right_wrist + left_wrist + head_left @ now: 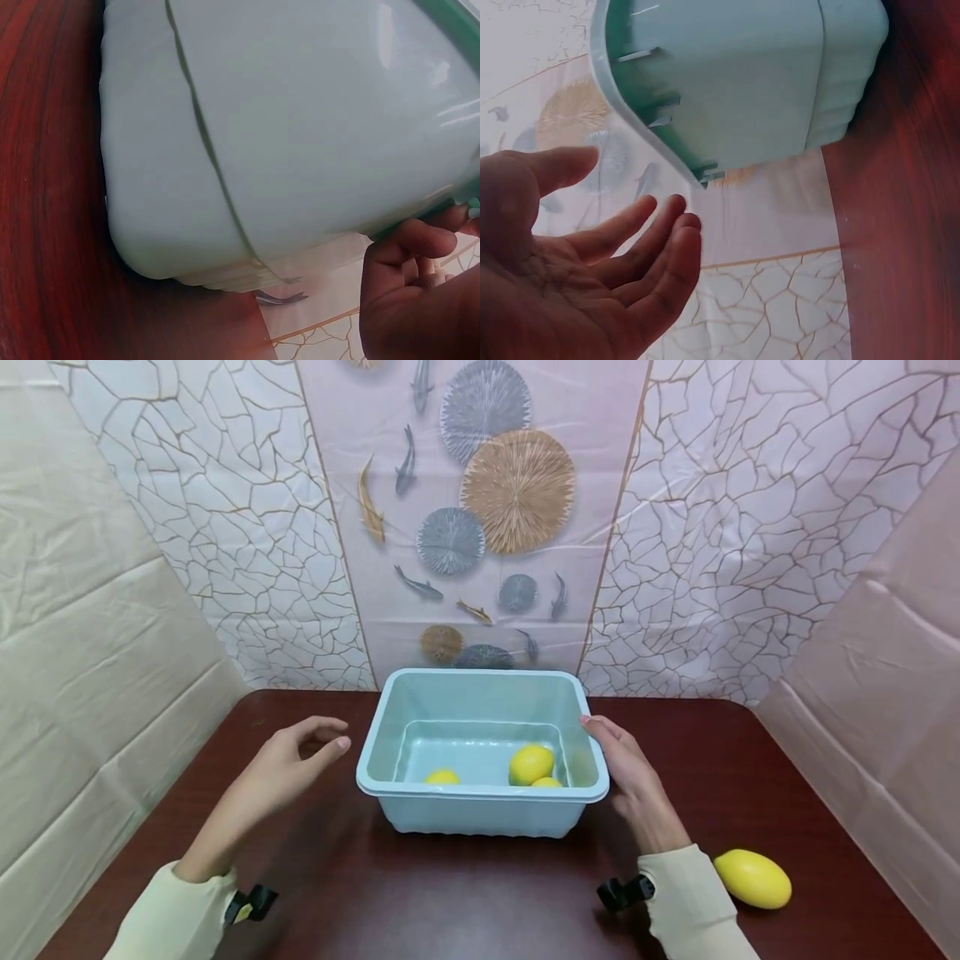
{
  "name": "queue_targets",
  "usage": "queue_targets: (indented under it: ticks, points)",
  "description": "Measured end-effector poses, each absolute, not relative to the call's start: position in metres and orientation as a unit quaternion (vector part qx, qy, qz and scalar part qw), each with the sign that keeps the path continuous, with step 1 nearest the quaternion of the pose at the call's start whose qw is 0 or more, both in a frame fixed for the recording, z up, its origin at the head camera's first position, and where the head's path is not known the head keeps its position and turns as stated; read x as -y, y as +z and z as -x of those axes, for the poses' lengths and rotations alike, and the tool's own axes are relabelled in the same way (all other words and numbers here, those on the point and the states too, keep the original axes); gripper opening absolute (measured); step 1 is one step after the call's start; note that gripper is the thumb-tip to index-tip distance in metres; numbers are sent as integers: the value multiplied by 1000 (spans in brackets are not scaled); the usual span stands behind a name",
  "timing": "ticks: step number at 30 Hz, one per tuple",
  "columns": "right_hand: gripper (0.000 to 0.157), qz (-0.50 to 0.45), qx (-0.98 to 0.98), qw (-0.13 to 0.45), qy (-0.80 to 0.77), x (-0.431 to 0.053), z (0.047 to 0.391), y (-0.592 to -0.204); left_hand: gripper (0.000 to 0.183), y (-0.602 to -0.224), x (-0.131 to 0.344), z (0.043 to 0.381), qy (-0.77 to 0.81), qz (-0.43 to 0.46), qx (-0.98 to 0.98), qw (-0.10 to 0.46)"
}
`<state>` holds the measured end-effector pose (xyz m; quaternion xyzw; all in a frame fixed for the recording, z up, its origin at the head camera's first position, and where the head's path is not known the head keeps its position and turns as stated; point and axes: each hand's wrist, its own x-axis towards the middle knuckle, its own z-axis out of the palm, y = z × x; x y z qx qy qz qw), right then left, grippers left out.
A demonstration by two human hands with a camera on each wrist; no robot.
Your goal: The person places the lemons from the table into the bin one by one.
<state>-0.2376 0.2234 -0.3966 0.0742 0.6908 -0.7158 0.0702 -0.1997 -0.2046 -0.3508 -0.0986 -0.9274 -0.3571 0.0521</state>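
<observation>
Head view: blue basin (480, 814) mid-table (480, 902), three lemons (532, 763) inside, two near 4 o'clock, one near 8. Right hand (633, 774) at its 3 o'clock, fingers pinching the rim. Left hand (291, 767) at 9, near, not touching; fingers loosely curved, wide of thumb. I see another lemon (753, 878) at 4, outside.

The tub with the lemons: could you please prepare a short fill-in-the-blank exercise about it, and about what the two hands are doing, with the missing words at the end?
1. The right hand grips the tub, while the left hand touches ____.
2. The number of lemons visible inside the tub is ____.
3. In the head view, the outer lemon lies to the ____ of the tub.

Missing words: nothing; three; right.
</observation>
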Motion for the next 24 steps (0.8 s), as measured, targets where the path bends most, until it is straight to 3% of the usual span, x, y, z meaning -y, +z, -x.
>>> queue_targets:
  ticks: [8,24]
  points:
    - [46,-76,-688,68,-719,-223,238,-399,54,-358,225,172,-309,112,944,29]
    - [48,-80,-681,72,-724,-225,238,-398,67,-391,307,133,-241,131,956,-103]
